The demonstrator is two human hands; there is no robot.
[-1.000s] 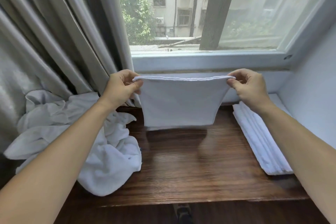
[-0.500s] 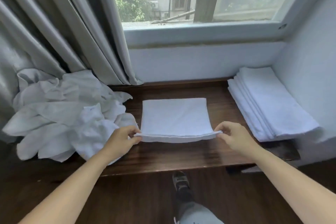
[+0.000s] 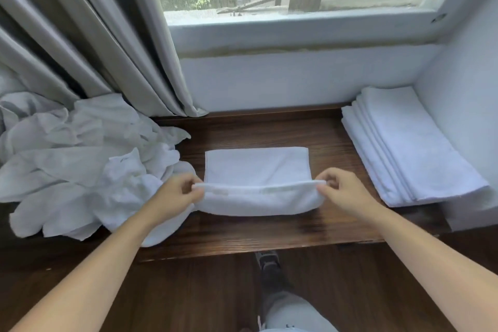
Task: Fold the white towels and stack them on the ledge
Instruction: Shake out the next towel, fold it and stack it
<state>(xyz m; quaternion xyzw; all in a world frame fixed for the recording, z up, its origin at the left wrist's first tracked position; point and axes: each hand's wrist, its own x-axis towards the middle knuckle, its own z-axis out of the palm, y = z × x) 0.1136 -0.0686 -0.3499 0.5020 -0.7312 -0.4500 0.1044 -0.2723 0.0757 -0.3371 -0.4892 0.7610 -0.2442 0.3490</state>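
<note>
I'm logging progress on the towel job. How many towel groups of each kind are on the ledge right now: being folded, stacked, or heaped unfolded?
Towel being folded, both hands pinching its near edge: 1
Folded stack at the right: 1
Unfolded heap at the left: 1
Total: 3 groups. Separate towels in the stack and heap cannot be counted reliably.

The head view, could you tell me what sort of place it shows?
Probably a bedroom or hotel room by a window: grey curtains hang over a dark wooden ledge, with a neat stack of folded white towels and a crumpled heap of white towels.
</note>
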